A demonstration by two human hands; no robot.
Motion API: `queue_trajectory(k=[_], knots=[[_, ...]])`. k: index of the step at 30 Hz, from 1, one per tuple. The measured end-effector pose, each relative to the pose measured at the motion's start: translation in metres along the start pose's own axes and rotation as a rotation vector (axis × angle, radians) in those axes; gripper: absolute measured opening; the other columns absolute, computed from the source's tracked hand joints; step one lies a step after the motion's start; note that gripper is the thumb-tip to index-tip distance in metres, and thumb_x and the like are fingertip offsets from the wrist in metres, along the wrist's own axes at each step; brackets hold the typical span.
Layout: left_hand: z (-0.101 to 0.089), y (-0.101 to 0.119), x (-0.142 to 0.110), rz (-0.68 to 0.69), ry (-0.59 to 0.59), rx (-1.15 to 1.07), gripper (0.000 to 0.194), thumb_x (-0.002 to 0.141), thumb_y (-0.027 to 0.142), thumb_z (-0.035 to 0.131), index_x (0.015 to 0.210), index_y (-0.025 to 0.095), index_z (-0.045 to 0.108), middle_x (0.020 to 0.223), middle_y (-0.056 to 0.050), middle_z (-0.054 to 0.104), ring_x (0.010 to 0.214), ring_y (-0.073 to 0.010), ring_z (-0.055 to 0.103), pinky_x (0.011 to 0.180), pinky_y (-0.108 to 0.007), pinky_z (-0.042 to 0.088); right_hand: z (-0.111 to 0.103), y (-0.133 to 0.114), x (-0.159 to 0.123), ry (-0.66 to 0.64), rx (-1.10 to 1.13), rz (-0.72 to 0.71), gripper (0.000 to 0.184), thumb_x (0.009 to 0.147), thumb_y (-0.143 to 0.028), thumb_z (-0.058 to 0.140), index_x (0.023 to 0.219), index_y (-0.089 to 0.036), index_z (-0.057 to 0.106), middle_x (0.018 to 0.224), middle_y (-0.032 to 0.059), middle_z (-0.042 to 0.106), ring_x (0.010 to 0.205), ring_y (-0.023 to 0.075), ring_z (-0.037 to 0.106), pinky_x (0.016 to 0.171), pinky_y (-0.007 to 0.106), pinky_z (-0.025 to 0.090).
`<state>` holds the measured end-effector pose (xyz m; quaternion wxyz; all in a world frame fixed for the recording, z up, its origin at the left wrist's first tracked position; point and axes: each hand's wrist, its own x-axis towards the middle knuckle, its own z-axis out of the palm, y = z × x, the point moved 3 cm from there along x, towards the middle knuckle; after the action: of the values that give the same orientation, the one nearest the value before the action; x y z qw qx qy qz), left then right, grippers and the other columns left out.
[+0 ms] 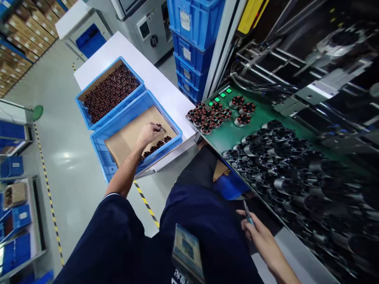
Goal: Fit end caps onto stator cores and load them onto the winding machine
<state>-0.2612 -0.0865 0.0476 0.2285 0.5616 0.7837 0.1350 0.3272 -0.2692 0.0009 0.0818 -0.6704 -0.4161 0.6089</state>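
Observation:
My left hand [150,131] reaches into the nearer blue crate [102,146], fingers pinched on a small wound stator [160,127] above the brown cardboard liner. A short row of the same stators [156,145] lies along the crate's near wall. My right hand [257,233] rests low by my lap, closed around a slim pen-like tool [247,213] that points up. Beside it runs a green worktop [227,136] with a cluster of copper-wound stators [210,114] and many dark metal cylinder housings [281,157].
A second blue crate [81,103] full of wound stators sits farther along the white table [124,45]. Stacked blue bins [192,43] stand behind. Dark machinery [319,79] fills the right. Shelving with blue bins [14,221] lines the left across a grey floor.

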Motion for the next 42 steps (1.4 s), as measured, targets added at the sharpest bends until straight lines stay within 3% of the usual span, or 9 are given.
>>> queue_trajectory(k=[6,11,15,23,26,30,33,36,42], knots=[[0.033,0.005,0.007,0.085,-0.167,0.047,0.012,0.106,0.021,0.091,0.115,0.015,0.088,0.125,-0.01,0.089,0.111,-0.0237,0.084,0.11,-0.045,0.07,0.005,-0.011,0.005,0.023,-0.07,-0.085,0.063,0.079,-0.071,0.071,0.124,-0.03,0.088,0.079,0.0022,0.066,0.066,0.026,0.064,0.065,0.043,0.055],[0.006,0.025,-0.005,0.125,-0.102,0.087,0.034,0.096,0.005,0.073,0.12,0.018,0.093,0.124,-0.012,0.09,0.104,-0.0251,0.085,0.107,-0.04,0.07,0.01,-0.012,-0.002,0.042,-0.137,-0.094,0.067,0.08,-0.071,0.065,0.126,-0.028,0.087,0.079,0.0016,0.068,0.069,0.0244,0.065,0.069,0.039,0.057],[-0.005,0.077,-0.016,0.247,0.067,0.075,0.036,0.112,0.025,0.07,0.142,0.021,0.088,0.153,-0.015,0.083,0.138,-0.0342,0.08,0.131,-0.051,0.06,0.011,-0.018,-0.01,0.049,-0.169,-0.123,0.071,0.085,-0.073,0.059,0.13,-0.023,0.084,0.083,0.0036,0.073,0.073,0.025,0.069,0.078,0.04,0.06],[0.086,0.185,0.018,0.545,-0.034,0.205,0.03,0.096,0.021,0.094,0.126,0.022,0.091,0.191,-0.017,0.056,0.182,-0.0519,0.041,0.152,-0.077,0.034,0.019,-0.042,-0.026,0.017,-0.085,-0.22,0.052,0.104,-0.063,0.066,0.135,-0.024,0.084,0.111,0.0094,0.085,0.1,0.0281,0.079,0.102,0.042,0.064],[0.091,0.182,0.037,0.624,-0.008,0.06,0.018,0.099,0.039,0.098,0.102,0.025,0.088,0.179,-0.013,0.068,0.177,-0.0536,0.044,0.15,-0.085,0.029,0.019,-0.044,-0.036,0.042,-0.011,-0.25,0.047,0.108,-0.054,0.068,0.138,-0.023,0.084,0.113,0.0095,0.087,0.098,0.0261,0.079,0.104,0.041,0.063],[0.085,0.186,0.039,0.768,0.113,-0.275,0.069,0.081,0.083,0.108,0.103,0.024,0.082,0.159,-0.012,0.08,0.164,-0.0516,0.058,0.145,-0.083,0.034,0.017,-0.038,-0.043,0.117,0.126,-0.286,0.043,0.108,-0.049,0.069,0.136,-0.021,0.087,0.107,0.0086,0.089,0.092,0.0237,0.078,0.099,0.038,0.062],[0.088,0.212,-0.002,0.678,0.03,-0.544,0.059,0.102,0.075,0.096,0.113,0.024,0.07,0.134,-0.008,0.086,0.128,-0.0376,0.083,0.117,-0.06,0.063,0.015,-0.04,-0.046,0.199,0.248,-0.367,0.041,0.111,-0.051,0.07,0.131,-0.022,0.09,0.111,0.0085,0.09,0.102,0.0234,0.081,0.105,0.037,0.063],[0.092,0.261,-0.078,0.703,-0.115,-0.704,0.038,0.109,0.055,0.095,0.114,0.027,0.07,0.113,-0.004,0.084,0.091,-0.0237,0.085,0.082,-0.04,0.064,0.014,-0.053,-0.055,0.318,0.378,-0.464,0.044,0.115,-0.055,0.071,0.134,-0.021,0.092,0.096,0.005,0.086,0.087,0.0196,0.078,0.096,0.035,0.064],[0.098,0.348,-0.193,1.069,-0.157,-0.616,0.022,0.105,0.031,0.097,0.113,0.026,0.078,0.116,-0.006,0.085,0.109,-0.0244,0.083,0.092,-0.037,0.069,-0.005,-0.094,-0.092,0.626,0.59,-0.634,0.045,0.112,-0.066,0.084,0.128,-0.025,0.093,0.092,0.0055,0.085,0.069,0.0181,0.071,0.071,0.036,0.065]])
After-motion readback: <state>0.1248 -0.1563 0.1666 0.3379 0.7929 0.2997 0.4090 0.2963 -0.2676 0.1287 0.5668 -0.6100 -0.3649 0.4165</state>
